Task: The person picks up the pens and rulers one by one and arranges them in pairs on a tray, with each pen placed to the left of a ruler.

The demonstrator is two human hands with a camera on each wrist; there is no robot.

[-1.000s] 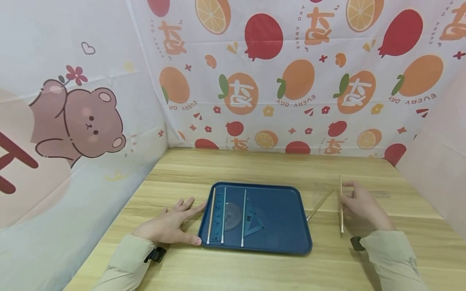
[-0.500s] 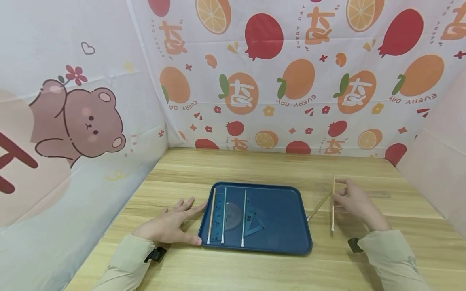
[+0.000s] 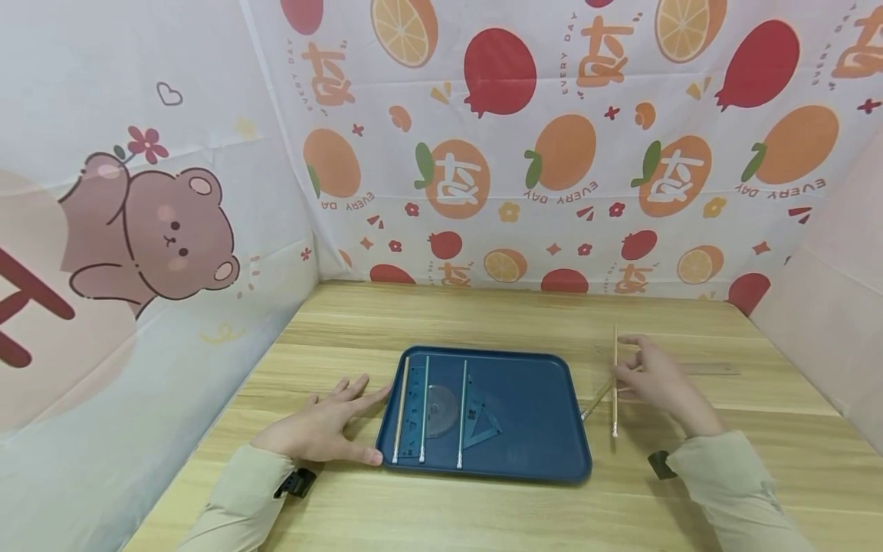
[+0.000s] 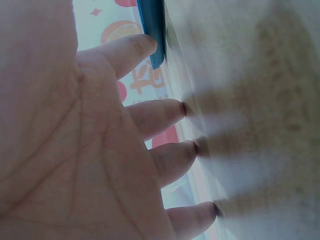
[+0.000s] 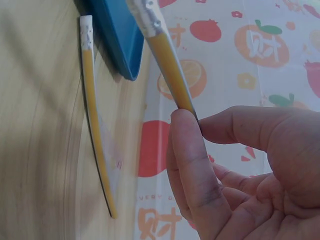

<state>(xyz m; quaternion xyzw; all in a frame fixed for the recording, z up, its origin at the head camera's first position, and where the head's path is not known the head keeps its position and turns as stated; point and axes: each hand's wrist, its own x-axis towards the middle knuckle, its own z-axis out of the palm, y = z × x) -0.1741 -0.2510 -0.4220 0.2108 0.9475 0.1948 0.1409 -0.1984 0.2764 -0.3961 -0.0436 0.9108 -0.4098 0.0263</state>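
Observation:
Between thumb and fingers, my right hand [image 3: 648, 376] pinches a yellow pencil [image 5: 170, 65] with a white eraser end, held upright in the head view just right of the blue tray [image 3: 531, 414]. A second yellow pencil [image 5: 95, 115] lies slanted on the table, its eraser end at the tray's right edge. My left hand [image 3: 324, 429] rests with fingers spread, thumb and index at the tray's left edge. Inside the tray lie a tan pencil [image 3: 401, 406], two bluish-looking pencils, a blue ruler [image 3: 414, 414], a clear round protractor [image 3: 441, 410] and a blue set square [image 3: 483, 425].
A clear ruler [image 3: 713, 369] lies on the wooden table [image 3: 455, 514], partly behind my right hand. A clear flat piece [image 5: 110, 150] lies beside the loose pencil. Printed cloth [image 3: 510, 153] hangs at the back and sides of the table.
My right hand has moved left toward the tray with the upright pencil, which now overlaps the slanted one in the head view. My left hand has stayed put at the tray's edge.

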